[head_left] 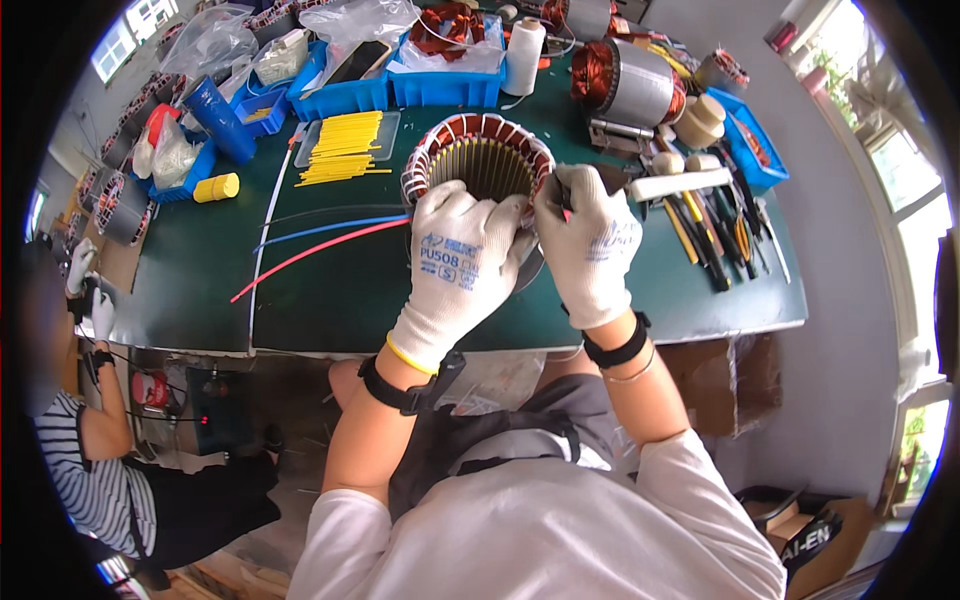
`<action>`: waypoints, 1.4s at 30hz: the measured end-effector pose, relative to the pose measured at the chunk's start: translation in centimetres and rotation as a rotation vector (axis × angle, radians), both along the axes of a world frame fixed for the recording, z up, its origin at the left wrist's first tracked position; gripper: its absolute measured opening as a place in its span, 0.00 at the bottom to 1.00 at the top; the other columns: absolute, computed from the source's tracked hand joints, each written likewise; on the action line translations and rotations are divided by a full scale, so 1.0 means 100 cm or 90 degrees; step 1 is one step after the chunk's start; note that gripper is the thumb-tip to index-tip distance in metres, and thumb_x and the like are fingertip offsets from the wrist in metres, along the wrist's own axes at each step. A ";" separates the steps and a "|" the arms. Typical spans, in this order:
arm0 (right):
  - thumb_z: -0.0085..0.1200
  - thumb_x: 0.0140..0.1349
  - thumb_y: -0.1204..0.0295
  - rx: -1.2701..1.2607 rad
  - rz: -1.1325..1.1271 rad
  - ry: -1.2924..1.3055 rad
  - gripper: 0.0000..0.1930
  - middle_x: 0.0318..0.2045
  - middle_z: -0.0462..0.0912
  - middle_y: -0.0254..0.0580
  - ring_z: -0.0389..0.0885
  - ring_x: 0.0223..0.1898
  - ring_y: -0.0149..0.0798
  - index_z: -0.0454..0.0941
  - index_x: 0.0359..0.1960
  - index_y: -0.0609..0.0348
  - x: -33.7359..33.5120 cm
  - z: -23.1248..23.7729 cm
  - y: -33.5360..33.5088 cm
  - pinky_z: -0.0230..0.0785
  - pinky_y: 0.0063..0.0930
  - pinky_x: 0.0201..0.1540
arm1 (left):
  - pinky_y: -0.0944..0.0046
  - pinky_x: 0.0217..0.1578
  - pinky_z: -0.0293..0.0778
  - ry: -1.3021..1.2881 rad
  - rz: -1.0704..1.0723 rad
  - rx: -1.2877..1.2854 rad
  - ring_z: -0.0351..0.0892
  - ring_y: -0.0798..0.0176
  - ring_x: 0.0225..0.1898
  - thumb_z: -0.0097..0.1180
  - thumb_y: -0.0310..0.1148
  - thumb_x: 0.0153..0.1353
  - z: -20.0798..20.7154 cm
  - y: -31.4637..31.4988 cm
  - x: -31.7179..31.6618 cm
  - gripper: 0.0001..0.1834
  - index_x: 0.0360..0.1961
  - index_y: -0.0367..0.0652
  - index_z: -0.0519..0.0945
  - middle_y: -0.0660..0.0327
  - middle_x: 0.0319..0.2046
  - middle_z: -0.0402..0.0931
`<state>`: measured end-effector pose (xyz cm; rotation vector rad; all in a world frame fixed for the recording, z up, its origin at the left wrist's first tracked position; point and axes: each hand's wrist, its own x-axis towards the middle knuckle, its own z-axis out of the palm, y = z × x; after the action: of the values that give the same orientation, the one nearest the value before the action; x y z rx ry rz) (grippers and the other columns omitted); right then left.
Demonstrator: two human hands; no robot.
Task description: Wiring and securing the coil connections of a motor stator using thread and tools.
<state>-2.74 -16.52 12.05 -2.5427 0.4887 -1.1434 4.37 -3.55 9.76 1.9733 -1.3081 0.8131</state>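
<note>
A motor stator (478,135) stands on the green table in front of me, its copper windings laced with white cord and its slotted bore facing up. My left hand (462,250), in a white knit glove, has its fingers curled over the near rim, gripping the stator. At the right side of the rim my gloved right hand (592,235) is closed in a pinch; a small dark bit shows between its fingers, too little to name. Red, blue and black lead wires (330,252) run out to the left from the stator. The near winding end is hidden behind my hands.
Yellow strips (345,150) lie on a clear tray at the left. Blue bins (448,88) and a white thread spool (523,58) line the back. Another stator (635,82), a white-handled mallet (680,184) and several hand tools (712,225) sit right. A co-worker (95,450) is at far left.
</note>
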 end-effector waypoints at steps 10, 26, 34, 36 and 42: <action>0.60 0.64 0.72 0.275 0.606 0.179 0.19 0.45 0.85 0.43 0.81 0.43 0.30 0.80 0.56 0.65 -0.006 0.047 -0.061 0.75 0.27 0.49 | 0.46 0.61 0.66 0.033 -0.190 0.080 0.78 0.54 0.38 0.69 0.40 0.51 0.011 0.037 0.051 0.17 0.42 0.48 0.85 0.62 0.29 0.79; 0.68 0.57 0.60 0.173 0.485 0.096 0.12 0.31 0.85 0.43 0.84 0.34 0.44 0.86 0.35 0.55 0.019 -0.004 -0.050 0.74 0.33 0.38 | 0.47 0.65 0.60 0.053 -0.225 0.090 0.78 0.59 0.43 0.66 0.47 0.59 0.006 0.037 0.061 0.23 0.54 0.53 0.80 0.70 0.35 0.84; 0.66 0.59 0.65 0.223 0.569 0.022 0.11 0.31 0.86 0.42 0.84 0.33 0.39 0.87 0.39 0.57 0.019 -0.019 -0.059 0.75 0.28 0.40 | 0.49 0.59 0.65 -0.001 -0.248 0.087 0.79 0.60 0.39 0.69 0.38 0.56 0.002 0.037 0.060 0.13 0.43 0.50 0.87 0.66 0.36 0.83; 0.68 0.57 0.71 0.186 0.561 -0.013 0.11 0.35 0.86 0.39 0.84 0.37 0.34 0.88 0.40 0.60 0.016 -0.020 -0.060 0.76 0.26 0.42 | 0.48 0.60 0.65 0.012 -0.244 0.107 0.79 0.60 0.39 0.70 0.34 0.55 0.003 0.038 0.059 0.13 0.41 0.46 0.88 0.64 0.36 0.83; 0.60 0.68 0.63 0.422 0.607 0.131 0.16 0.43 0.86 0.38 0.82 0.44 0.28 0.86 0.45 0.65 0.017 0.003 -0.081 0.75 0.25 0.49 | 0.49 0.59 0.66 0.000 -0.248 0.121 0.79 0.60 0.39 0.70 0.31 0.53 0.007 0.039 0.058 0.14 0.43 0.46 0.88 0.63 0.35 0.83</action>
<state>-1.01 -24.61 12.38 -1.8895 -0.2752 -0.2873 10.16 0.30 10.50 1.7682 -1.7519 0.5145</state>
